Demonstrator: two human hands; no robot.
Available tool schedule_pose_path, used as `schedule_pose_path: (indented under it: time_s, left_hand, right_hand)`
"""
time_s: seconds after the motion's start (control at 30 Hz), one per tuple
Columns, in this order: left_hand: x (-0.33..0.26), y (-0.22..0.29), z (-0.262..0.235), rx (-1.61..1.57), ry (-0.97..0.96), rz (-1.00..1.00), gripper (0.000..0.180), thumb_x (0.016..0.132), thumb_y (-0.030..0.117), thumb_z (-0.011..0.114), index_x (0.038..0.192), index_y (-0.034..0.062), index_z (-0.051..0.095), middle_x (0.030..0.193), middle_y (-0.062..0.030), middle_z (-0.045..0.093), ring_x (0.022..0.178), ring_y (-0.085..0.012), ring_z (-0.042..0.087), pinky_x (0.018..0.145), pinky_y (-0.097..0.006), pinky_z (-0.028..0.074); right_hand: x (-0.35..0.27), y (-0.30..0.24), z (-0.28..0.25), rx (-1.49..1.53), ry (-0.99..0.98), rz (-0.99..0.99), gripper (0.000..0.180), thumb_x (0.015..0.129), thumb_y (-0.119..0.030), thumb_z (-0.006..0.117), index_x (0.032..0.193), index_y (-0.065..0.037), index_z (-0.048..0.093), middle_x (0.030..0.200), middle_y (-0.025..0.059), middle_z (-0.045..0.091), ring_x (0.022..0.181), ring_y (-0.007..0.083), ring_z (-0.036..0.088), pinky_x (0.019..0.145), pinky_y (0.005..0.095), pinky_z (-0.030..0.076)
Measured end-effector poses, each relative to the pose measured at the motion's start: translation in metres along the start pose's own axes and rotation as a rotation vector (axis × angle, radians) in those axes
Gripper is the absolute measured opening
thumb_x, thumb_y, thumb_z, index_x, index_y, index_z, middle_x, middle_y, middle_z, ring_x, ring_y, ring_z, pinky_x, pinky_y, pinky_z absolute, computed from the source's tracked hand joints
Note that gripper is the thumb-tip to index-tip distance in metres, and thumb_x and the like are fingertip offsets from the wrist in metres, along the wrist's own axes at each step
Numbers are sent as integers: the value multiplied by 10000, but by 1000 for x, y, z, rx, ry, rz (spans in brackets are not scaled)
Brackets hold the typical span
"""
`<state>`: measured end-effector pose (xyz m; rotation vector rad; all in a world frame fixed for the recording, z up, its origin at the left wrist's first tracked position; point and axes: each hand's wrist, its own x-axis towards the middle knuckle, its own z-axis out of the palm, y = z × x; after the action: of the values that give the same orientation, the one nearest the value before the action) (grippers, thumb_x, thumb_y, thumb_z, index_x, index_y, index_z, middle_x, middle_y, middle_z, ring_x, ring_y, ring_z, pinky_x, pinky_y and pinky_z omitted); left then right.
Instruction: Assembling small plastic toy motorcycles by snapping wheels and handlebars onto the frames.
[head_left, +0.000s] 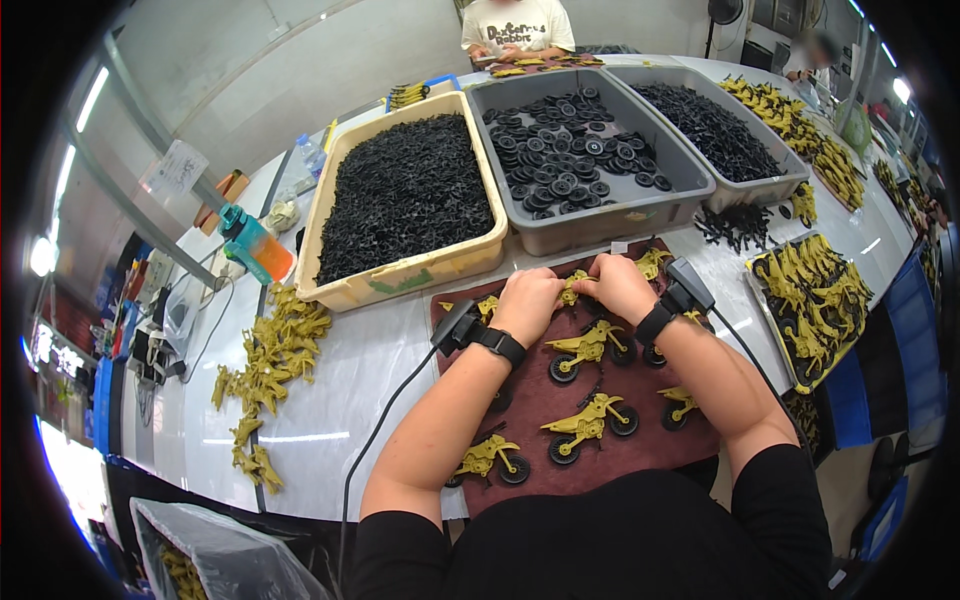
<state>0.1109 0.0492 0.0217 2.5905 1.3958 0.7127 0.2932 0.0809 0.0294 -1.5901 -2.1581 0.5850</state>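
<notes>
My left hand [530,300] and my right hand [617,287] meet at the far part of a dark red mat [522,408]. Between their closed fingers is a yellow toy motorcycle [570,292], partly hidden by the fingertips. Closer to me on the mat lie more toy motorcycles with black wheels, among them one toy motorcycle in the middle [592,346] and another nearer my body [590,425]. My forearms cover parts of others. Each wrist wears a black strap with a cabled box.
Beyond the mat stand a cream bin [400,285] of small black parts, a grey bin [610,225] of black wheels and another grey bin [765,185]. Yellow bodies [270,350] are heaped left; a filled tray [800,385] sits right. A bottle [255,245] stands left. Two people work across the table.
</notes>
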Motion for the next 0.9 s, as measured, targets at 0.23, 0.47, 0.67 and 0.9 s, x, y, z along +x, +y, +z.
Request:
schedule_pose_path:
  time_s: [0.23,0.47,0.67,0.9]
  left_hand:
    - [0,6,8,230,18,41,176,723,126,703,826,1,635,813,-121,626,823,-303,603,780,-405,463]
    - [-9,26,-42,-261,78,-76,185,790,150,664,882,-2,612,803,-182,614,767,-359,588,695,-426,448]
    - [-31,71,-90,-220,144,43,227,790,172,703,919,5,620,829,-138,627,797,-322,595,725,-394,434]
    - [-51,104,-100,-169,347,40,213,738,103,719,938,62,660,887,-46,685,770,-202,614,745,-326,365]
  right_hand:
    - [5,2,-5,-10,-84,-63,426,824,-383,691,824,42,663,832,254,652,807,376,639,701,427,492]
    - [-8,34,-36,711,-159,-431,449,883,-366,663,1114,11,585,925,-4,589,900,108,587,771,288,485]
    - [-68,-17,-47,1018,-182,-483,332,873,-56,658,1173,8,534,1144,48,570,1045,129,568,877,276,495]
    - [-105,-49,-52,1001,14,-554,296,875,84,554,1159,7,524,1162,106,556,1071,176,569,917,296,507]
